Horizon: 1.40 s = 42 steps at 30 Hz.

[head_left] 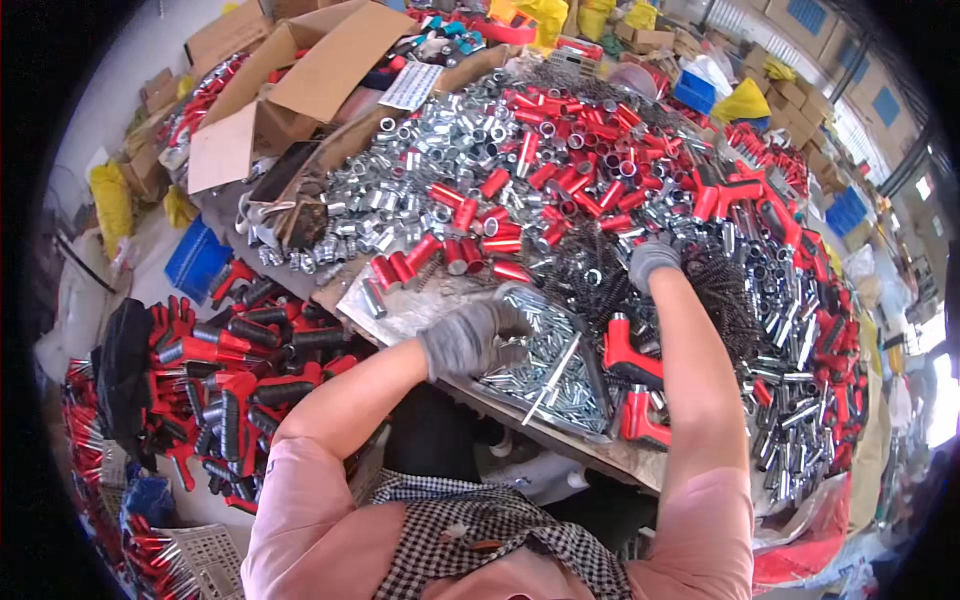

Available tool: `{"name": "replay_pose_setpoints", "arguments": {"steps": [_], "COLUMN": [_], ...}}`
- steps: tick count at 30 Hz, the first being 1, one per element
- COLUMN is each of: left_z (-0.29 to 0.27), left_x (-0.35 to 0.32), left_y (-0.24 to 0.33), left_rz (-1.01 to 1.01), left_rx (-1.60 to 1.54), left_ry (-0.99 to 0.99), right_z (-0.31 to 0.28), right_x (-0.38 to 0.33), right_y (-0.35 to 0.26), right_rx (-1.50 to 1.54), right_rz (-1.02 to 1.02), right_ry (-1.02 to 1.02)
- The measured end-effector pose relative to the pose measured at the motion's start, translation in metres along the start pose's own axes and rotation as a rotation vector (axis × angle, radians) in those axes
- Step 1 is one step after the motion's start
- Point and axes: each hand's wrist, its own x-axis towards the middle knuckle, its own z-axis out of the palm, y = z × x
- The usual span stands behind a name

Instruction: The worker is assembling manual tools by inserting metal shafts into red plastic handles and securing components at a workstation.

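My left hand (pixel 465 340), in a grey glove, is over the left edge of a shallow tray (pixel 597 375) of small silver screws (pixel 570 403). Its fingers are curved with a gap between them, and I see nothing held there. A thin pale rod (pixel 552 378) lies slanted across the screws. In the heap of dark coil springs (pixel 722 300), my gloved right hand (pixel 655 262) reaches in, its fingertips hidden. Near my right forearm lie two red pistol-shaped handles, the upper handle (pixel 628 350) and the lower handle (pixel 640 420), both with silver ends.
Red metal sleeves (pixel 470 255) and silver collars (pixel 400 180) are heaped across the table. More red and black handles (pixel 240 390) pile up at lower left. An open cardboard box (pixel 330 65) stands at far left. Silver tubes (pixel 790 440) lie to the right.
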Motion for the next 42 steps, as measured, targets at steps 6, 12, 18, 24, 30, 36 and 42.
{"name": "replay_pose_setpoints", "arguments": {"steps": [6,12,18,24,30,36,42], "left_z": [-0.014,-0.013,-0.053,-0.062,-0.061,-0.098,-0.09], "left_x": [0.045,0.06,0.168,0.261,0.296,0.283,0.285], "left_y": [-0.047,-0.04,-0.055,-0.179,-0.213,-0.199,-0.183], "left_rz": [-0.084,-0.019,-0.416,-0.673,-0.92,-0.686,-0.725], "left_rx": [-0.091,0.198,0.709,0.659,0.678,0.822,0.702], "left_ry": [0.067,0.002,0.086,0.266,0.398,0.223,-0.189], "right_z": [0.007,0.013,0.067,0.102,0.121,0.115,0.103], "right_x": [-0.071,-0.195,-0.257,-0.274,-0.272,-0.267,-0.272], "right_y": [0.044,0.012,-0.028,-0.058,-0.076,-0.081,-0.071], "right_rx": [1.132,2.38,2.563,2.281,1.955,1.608,1.592], "right_rz": [-0.371,-0.485,-0.283,-0.217,-0.283,-0.315,-0.275], "right_ry": [0.369,0.499,0.031,0.267,0.536,0.704,0.589]}}
